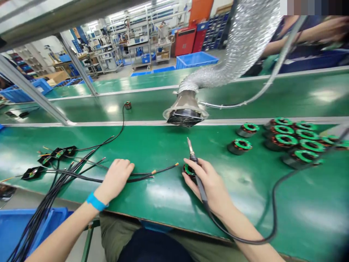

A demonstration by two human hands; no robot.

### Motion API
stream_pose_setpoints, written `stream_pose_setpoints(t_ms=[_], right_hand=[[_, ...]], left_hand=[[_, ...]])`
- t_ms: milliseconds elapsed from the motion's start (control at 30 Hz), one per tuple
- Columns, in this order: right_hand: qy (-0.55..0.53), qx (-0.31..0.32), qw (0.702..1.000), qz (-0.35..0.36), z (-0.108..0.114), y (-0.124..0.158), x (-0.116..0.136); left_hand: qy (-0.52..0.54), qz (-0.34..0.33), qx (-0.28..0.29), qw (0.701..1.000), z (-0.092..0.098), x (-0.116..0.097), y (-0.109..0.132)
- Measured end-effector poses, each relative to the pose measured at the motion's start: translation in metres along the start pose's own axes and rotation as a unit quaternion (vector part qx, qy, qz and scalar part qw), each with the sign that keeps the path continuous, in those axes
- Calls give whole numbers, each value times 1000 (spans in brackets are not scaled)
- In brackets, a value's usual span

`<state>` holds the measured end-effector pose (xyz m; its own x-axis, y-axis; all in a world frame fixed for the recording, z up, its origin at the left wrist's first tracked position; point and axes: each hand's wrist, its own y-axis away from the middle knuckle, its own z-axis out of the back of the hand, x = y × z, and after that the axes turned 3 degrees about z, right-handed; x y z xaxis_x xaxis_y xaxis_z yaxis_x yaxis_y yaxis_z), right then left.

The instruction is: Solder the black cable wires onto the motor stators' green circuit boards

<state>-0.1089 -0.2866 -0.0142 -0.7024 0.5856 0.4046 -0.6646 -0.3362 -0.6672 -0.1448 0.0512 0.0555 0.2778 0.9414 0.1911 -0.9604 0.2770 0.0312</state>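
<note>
My right hand (211, 185) is closed round a black soldering iron (194, 160) whose tip points up and away. The same hand's fingers rest on a small round coil with green windings (187, 169) on the green bench. My left hand (116, 177) lies palm down with curled fingers on a bundle of black wires (141, 175), pressing them against the bench top. The wire ends, with orange tips (176, 164), stop just left of the coil. A blue band sits on my left wrist.
Several green-wound coils (289, 140) stand at the right. A fume extractor hood (185, 112) on a silver hose hangs behind the iron. Small black boards with wires (54, 154) lie at the left. A blue bin (16, 225) sits below. Another person's arms (313, 34) show at far right.
</note>
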Motion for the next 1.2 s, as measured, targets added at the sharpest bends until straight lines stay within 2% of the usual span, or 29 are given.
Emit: stream_pose_setpoints(t_ms=[67,133,200,333,567,733,900,1000,1100,1200], right_hand=[[3,-4,1000,0,0,-1,0],[2,-6,1000,-9,1,-2,0],[-13,-4,1000,-27,2,-3,1],[-89,-10,994,-69,4,-5,8],[-181,-30,974,-131,6,-2,23],[-183,-156,959,-146,12,-12,28],[-228,-228,933,-159,11,-29,41],[-269,-241,920,-154,9,-35,50],[-328,-240,903,-135,8,-39,54],[-291,-271,910,-119,5,-41,59]], left_hand=[[69,-85,0,994,-2,-32,-14],[136,-121,11,983,-2,-48,-26],[164,-113,18,980,-3,-57,-38],[192,-63,-19,979,-3,-77,-58],[359,-25,-59,931,11,-119,-79],[423,-52,-107,898,20,-125,-70],[461,-66,-99,879,25,-127,-58],[540,-34,-50,840,34,-126,-61],[638,5,37,769,41,-121,-72],[682,31,73,727,40,-115,-83]])
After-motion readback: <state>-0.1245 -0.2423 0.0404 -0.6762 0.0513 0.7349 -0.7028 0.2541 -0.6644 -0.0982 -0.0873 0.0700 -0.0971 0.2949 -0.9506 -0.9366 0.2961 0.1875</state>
